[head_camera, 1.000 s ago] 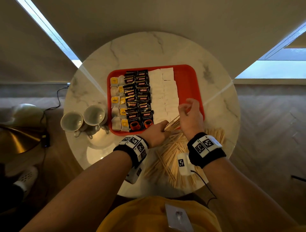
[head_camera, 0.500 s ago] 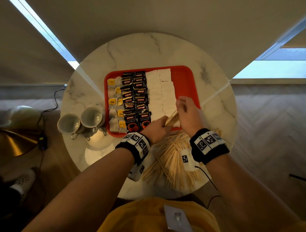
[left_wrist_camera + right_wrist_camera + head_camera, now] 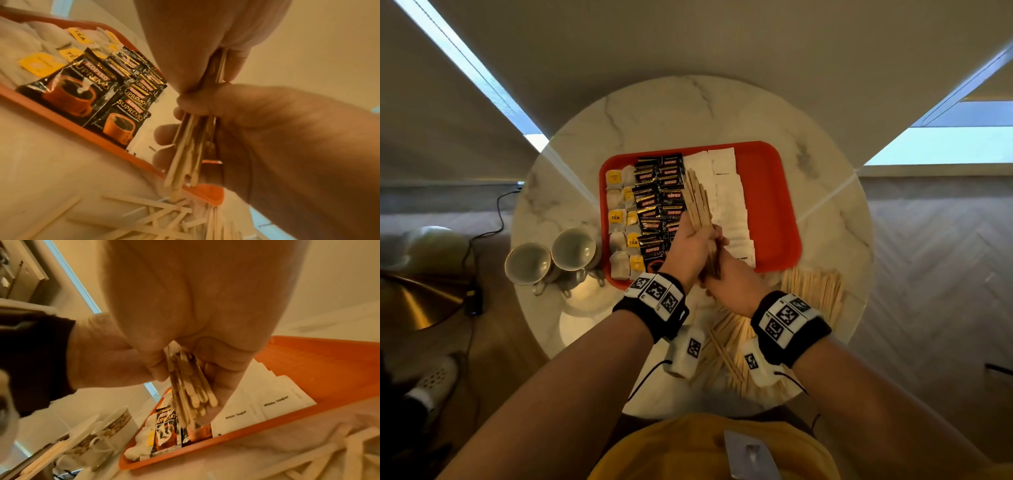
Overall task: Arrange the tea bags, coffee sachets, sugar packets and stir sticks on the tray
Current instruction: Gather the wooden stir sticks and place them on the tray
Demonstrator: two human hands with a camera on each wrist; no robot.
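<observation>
Both hands grip one bundle of wooden stir sticks [image 3: 698, 202] upright over the front of the red tray [image 3: 770, 192]. My left hand [image 3: 693, 245] holds the bundle higher up, my right hand [image 3: 726, 274] wraps its lower end. The bundle's lower tips [image 3: 185, 162] [image 3: 189, 386] stick out below the fists. On the tray lie tea bags [image 3: 619, 219] at the left, black coffee sachets [image 3: 657, 198] beside them, then white sugar packets [image 3: 729, 198]. More loose stir sticks [image 3: 811, 291] lie scattered on the table in front of the tray.
The round marble table [image 3: 688, 113] also carries two cups [image 3: 551, 257] on saucers left of the tray. The tray's right part [image 3: 774, 219] shows bare red. A lamp [image 3: 414, 294] and a cable [image 3: 500, 212] are on the floor at left.
The stick bundle has swung from a low slant near the tray's front edge to upright over the tray. Both hands have closed together around it, the right hand now below the left.
</observation>
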